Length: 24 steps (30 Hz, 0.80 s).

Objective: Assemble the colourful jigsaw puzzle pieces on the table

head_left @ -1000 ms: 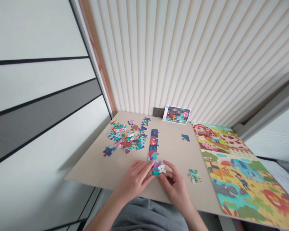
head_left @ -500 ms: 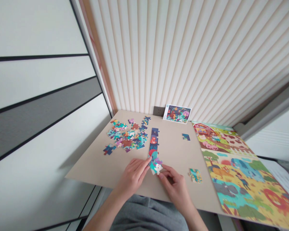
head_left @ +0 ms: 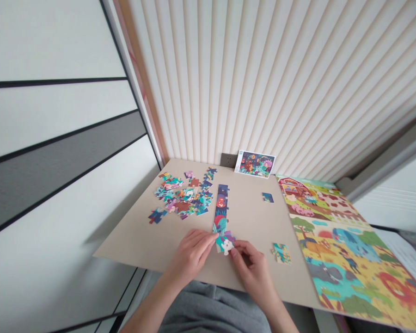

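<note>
A narrow column of joined puzzle pieces [head_left: 222, 202] runs toward me down the middle of the table. At its near end lies a puzzle piece with a white animal [head_left: 226, 245]. My right hand [head_left: 251, 261] pinches the right edge of that piece between thumb and fingers. From the left, my left hand [head_left: 196, 252] rests its fingertips on the column's lower left side, close to the joint with the white-animal piece. Its fingers lie stretched out together. Whether the joint is fully locked I cannot tell.
Loose puzzle pieces [head_left: 183, 196] are heaped at the left. Single pieces lie at the right, one dark blue [head_left: 268, 198], one teal and yellow [head_left: 281, 253]. A picture card [head_left: 255, 164] leans on the pleated wall. Finished farm [head_left: 319, 199] and safari puzzles [head_left: 353, 263] cover the right side.
The white-animal piece has turned slightly and now sits straighter in line with the column. Both hands have stayed almost in place.
</note>
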{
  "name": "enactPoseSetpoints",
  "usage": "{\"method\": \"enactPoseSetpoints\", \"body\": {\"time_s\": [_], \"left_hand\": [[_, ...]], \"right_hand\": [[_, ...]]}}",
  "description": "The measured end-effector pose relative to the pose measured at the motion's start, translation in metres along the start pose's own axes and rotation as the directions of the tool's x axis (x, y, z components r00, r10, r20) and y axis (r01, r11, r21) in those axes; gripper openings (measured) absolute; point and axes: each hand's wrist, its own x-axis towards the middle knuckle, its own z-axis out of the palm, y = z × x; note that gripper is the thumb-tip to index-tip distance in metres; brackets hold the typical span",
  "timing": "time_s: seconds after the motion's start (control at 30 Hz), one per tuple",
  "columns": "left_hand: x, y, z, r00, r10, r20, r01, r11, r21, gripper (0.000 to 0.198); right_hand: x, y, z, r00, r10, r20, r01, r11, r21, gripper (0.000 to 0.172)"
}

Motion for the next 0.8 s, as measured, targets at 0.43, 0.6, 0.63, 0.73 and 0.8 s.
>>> {"method": "enactPoseSetpoints", "body": {"time_s": [0.43, 0.6, 0.63, 0.73, 0.8], "left_hand": [[0.006, 0.004, 0.000, 0.991, -0.097, -0.088, 0.114, 0.972, 0.206, 0.020], [0.008, 0.001, 0.001, 0.988, -0.136, -0.079, 0.148, 0.971, 0.189, 0.020], [0.008, 0.001, 0.001, 0.987, -0.139, -0.079, 0.151, 0.972, 0.181, 0.020], [0.008, 0.002, 0.000, 0.982, -0.158, -0.106, 0.174, 0.972, 0.160, 0.019], [0.005, 0.000, -0.003, 0.975, -0.174, -0.140, 0.195, 0.968, 0.159, 0.018]], "right_hand": [[0.014, 0.013, -0.032, 0.964, 0.048, -0.260, -0.102, 0.975, -0.199, 0.040], [0.031, 0.011, -0.040, 0.992, -0.027, -0.125, -0.027, 0.913, -0.408, 0.038], [0.033, 0.012, -0.039, 0.990, -0.071, -0.126, 0.006, 0.893, -0.450, 0.037], [0.032, 0.016, -0.036, 0.975, -0.188, -0.117, 0.091, 0.822, -0.562, 0.034], [0.029, 0.020, -0.035, 0.971, -0.221, -0.091, 0.124, 0.791, -0.600, 0.034]]}}
